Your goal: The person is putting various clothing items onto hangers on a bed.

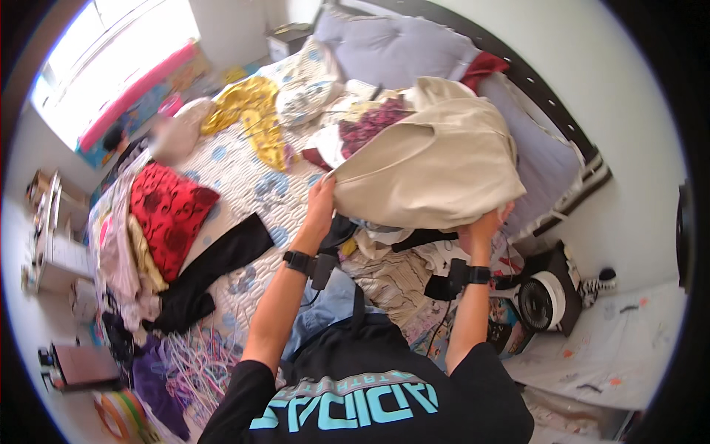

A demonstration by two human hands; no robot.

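Observation:
A beige garment is held up over the bed between my two hands. My left hand pinches its left edge near the opening. At its lower right, my right hand grips the cloth from below, with the fingers partly hidden by the fabric. Behind the garment lie a dark red patterned cloth and some white cloth. Beneath it is a heap of mixed clothes, including a crinkled beige-brown piece.
Black trousers and a red patterned cushion lie on the quilted bed cover. Yellow cloth is farther back, before grey headboard cushions. A white fan stands at right. Someone sits beyond the bed's left edge.

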